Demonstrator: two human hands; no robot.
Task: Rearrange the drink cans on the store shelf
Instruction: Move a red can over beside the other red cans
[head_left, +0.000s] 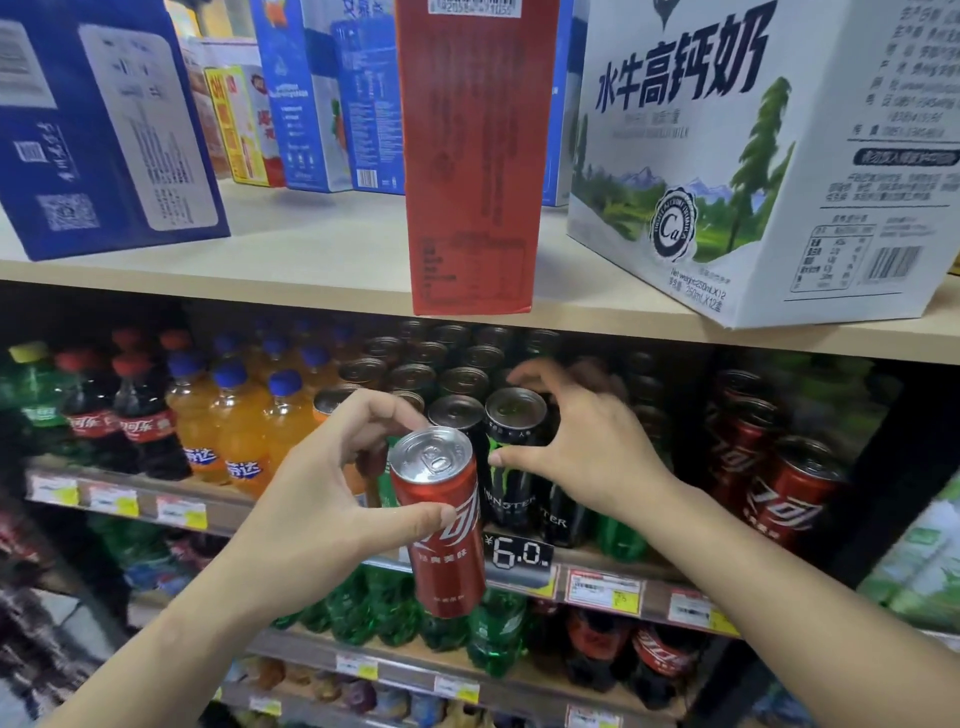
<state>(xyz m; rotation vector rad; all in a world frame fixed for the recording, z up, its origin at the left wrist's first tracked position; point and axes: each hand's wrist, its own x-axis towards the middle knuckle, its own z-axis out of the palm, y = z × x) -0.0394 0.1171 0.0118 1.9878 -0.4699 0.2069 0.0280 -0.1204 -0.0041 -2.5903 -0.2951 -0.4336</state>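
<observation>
My left hand (332, 499) holds a slim red cola can (441, 525) in front of the middle shelf, tilted a little, silver top up. My right hand (576, 447) is curled around a black Monster can (511, 457) standing at the shelf's front edge, thumb on its left side and fingers over its rim. More black cans (457, 415) stand in rows behind it. Red cola cans (779, 488) stand to the right on the same shelf.
Orange soda bottles (234, 415) and cola bottles (140, 415) fill the shelf's left part. Above, a wooden shelf (322, 260) carries a red carton (472, 156) and a white milk box (769, 156). Green bottles (493, 634) fill the shelf below. A price tag (519, 553) hangs on the rail.
</observation>
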